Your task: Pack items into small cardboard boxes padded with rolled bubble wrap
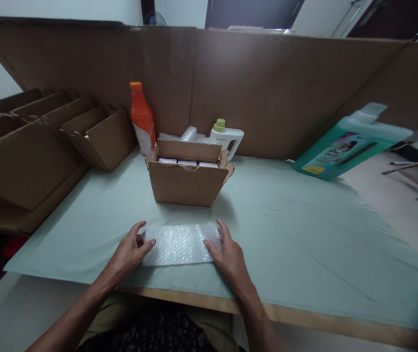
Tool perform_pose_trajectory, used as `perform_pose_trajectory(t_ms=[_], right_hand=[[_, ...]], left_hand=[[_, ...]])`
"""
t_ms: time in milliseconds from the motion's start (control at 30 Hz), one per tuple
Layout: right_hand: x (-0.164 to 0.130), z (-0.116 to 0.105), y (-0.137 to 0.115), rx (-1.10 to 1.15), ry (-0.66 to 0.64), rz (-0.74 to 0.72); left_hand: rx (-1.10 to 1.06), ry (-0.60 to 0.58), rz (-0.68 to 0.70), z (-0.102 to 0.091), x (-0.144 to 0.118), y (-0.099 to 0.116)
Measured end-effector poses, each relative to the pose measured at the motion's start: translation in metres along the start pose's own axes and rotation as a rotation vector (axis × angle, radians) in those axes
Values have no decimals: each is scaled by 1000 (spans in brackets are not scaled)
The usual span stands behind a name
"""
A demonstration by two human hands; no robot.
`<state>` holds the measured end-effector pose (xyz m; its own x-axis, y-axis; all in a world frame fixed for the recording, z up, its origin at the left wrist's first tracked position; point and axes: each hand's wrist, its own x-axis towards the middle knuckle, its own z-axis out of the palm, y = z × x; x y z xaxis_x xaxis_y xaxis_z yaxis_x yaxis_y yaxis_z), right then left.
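Note:
A folded piece of bubble wrap (181, 244) lies near the front edge of the table, its long side running left to right. My left hand (132, 247) grips its left end, thumb on top and fingers behind. At the right end, my right hand (229, 252) holds it the same way. Just beyond the wrap stands an open cardboard box (185, 183) with its flaps up. Several white-and-purple packs (187, 163) show inside it, only their tops visible.
Behind the box stand an orange bottle (143, 120) and a white jug (227, 137) with a green cap. A large teal bottle (344, 146) is at the right. Cardboard boxes (102, 139) line the left side. A tall cardboard wall (267, 93) closes the back.

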<state>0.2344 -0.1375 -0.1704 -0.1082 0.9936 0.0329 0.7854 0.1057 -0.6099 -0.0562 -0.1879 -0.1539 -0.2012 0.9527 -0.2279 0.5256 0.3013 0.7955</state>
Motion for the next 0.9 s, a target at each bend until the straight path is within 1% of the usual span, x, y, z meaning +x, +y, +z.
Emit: perform_pose_trajectory(t_ms=[67, 133, 200, 267, 333, 400, 433, 467, 500, 533, 567, 600, 633, 667, 700, 733, 767, 800, 867, 900], right_hand=[[-3, -2, 4, 50, -27, -66], [-6, -1, 8, 77, -63, -164], [-9, 3, 14, 57, -93, -248], [-10, 5, 18, -16, -99, -300], [-9, -3, 19, -113, -96, -378], [-7, -24, 12, -194, -118, -501], [-5, -39, 3, -217, -127, -567], [-2, -56, -7, -227, -108, -622], [3, -74, -21, -224, -49, -662], [9, -91, -35, -213, 69, -690], [17, -106, -51, -199, 233, -708], [27, -118, -66, -186, 410, -728], [39, -127, -79, -176, 571, -748], [53, -133, -91, -166, 687, -767], [69, -136, -100, -155, 740, -784], [86, -138, -106, -138, 727, -791], [104, -139, -111, -119, 649, -779], [120, -140, -113, -101, 524, -744], [150, -144, -115, -102, 212, -612], [161, -147, -116, -126, 58, -531]], left_hand=[[-43, 1, 27, 5, -6, -5], [-39, -23, 103, 10, -11, -12], [0, -56, 182, 16, -14, -17], [95, -102, 256, 19, -15, -16], [279, -174, 382, 15, -16, -4], [495, -221, 615, 2, -18, 18], [574, -193, 754, -9, -17, 31], [616, -113, 893, -20, -15, 46], [615, 23, 1014, -33, -11, 61], [587, 199, 1112, -45, -4, 76], [545, 392, 1189, -55, 6, 90], [498, 579, 1241, -64, 20, 104], [455, 733, 1275, -71, 35, 116], [412, 832, 1277, -76, 51, 128], [377, 862, 1245, -79, 68, 138], [351, 818, 1185, -81, 84, 148], [346, 711, 1101, -82, 98, 157], [367, 552, 997, -83, 111, 164], [455, 208, 784, -86, 130, 177], [503, 74, 695, -88, 138, 181]])
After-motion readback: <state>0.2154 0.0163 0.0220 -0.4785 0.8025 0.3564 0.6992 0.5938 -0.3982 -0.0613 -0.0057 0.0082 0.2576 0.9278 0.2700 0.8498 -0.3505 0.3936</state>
